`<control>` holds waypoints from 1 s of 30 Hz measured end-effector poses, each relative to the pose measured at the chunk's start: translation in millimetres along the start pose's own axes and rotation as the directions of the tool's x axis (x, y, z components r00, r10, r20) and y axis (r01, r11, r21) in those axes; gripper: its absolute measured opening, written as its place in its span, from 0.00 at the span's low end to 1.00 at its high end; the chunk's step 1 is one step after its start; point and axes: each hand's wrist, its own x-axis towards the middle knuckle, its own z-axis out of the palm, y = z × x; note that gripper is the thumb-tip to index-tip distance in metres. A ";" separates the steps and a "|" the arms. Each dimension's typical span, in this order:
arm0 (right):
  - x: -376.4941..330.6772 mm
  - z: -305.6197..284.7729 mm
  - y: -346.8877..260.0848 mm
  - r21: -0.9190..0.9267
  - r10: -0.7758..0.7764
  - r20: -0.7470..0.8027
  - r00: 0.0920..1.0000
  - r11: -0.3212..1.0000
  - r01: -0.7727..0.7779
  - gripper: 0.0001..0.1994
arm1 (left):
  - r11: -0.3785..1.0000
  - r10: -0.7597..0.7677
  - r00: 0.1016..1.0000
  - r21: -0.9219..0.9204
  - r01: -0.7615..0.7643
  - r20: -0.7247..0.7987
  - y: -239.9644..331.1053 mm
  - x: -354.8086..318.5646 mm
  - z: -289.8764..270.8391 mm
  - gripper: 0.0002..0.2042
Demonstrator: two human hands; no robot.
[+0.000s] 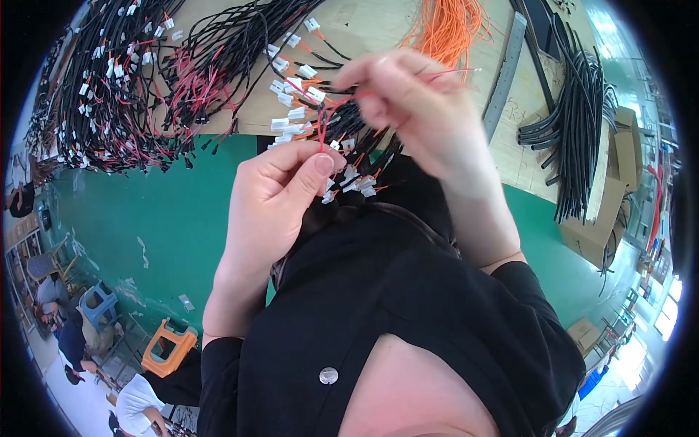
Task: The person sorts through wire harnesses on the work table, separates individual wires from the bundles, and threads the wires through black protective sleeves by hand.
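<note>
My left hand [280,186] is closed in a pinch, thumb against index finger, on a thin red wire [322,130] that rises from the fingertips. Smeared by motion, my right hand [426,109] is raised beyond it to the right, fingers curled round red wire whose loose end pokes out past the hand. Around and behind the left fingertips lies a bunch of black cables with orange leads and white plug connectors [296,113]. Some of these connectors [353,178] hang at the table's near edge, below the right hand. What exactly sits between the left fingertips is partly hidden.
Heaps of black cables [109,80] with white connectors and red ends cover the table's left. Orange wires [445,33], a metal ruler [504,76] and black tubes [571,131] lie to the right. A cardboard box [597,226] and an orange stool [169,348] stand on the green floor.
</note>
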 end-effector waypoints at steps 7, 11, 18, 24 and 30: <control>-18.7 17.6 2.9 -0.174 0.206 0.079 0.975 0.966 -0.190 0.09 | 0.997 0.060 0.998 0.049 -0.060 -0.004 2.7 0.2 1.4 0.08; -21.9 12.7 15.6 -0.312 -0.145 0.016 0.989 0.939 0.142 0.06 | 0.998 0.060 0.997 -0.016 -0.059 0.050 0.9 0.8 0.0 0.09; -20.2 9.8 15.5 -0.323 -0.190 0.019 0.982 0.928 0.186 0.06 | 0.950 0.024 0.994 -0.313 0.012 0.110 -1.9 5.8 -0.2 0.11; -21.7 13.6 11.5 -0.075 -0.077 0.081 0.994 0.994 0.083 0.06 | 0.940 0.046 0.996 -0.342 -0.018 0.074 -1.7 4.3 0.6 0.10; -22.4 13.7 13.5 -0.003 0.055 0.112 0.992 0.998 -0.055 0.04 | 0.942 0.027 0.992 -0.336 0.016 0.124 -1.7 5.1 -1.1 0.10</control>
